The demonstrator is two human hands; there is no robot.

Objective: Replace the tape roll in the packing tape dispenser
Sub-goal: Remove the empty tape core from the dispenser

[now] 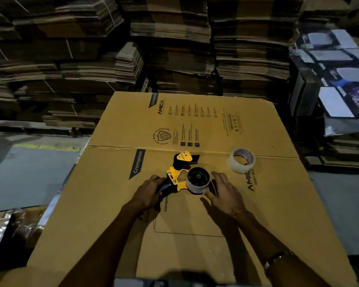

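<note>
A yellow and black packing tape dispenser (177, 175) lies on its side on a flattened cardboard box (195, 214). My left hand (148, 192) is closed around its black handle. On its black hub sits a thin, nearly spent roll (197, 182). My right hand (222, 193) hovers just right of that roll with fingers spread, thumb near the roll's lower edge, holding nothing. A fuller roll of clear tape (241, 160) lies flat on the cardboard, up and to the right of the dispenser, apart from both hands.
Tall stacks of flattened cartons (170, 44) rise behind the work surface. Printed boxes (338, 79) are piled at the right. Grey floor (29, 172) shows at the left, with crumpled plastic wrap (15, 228) at the lower left.
</note>
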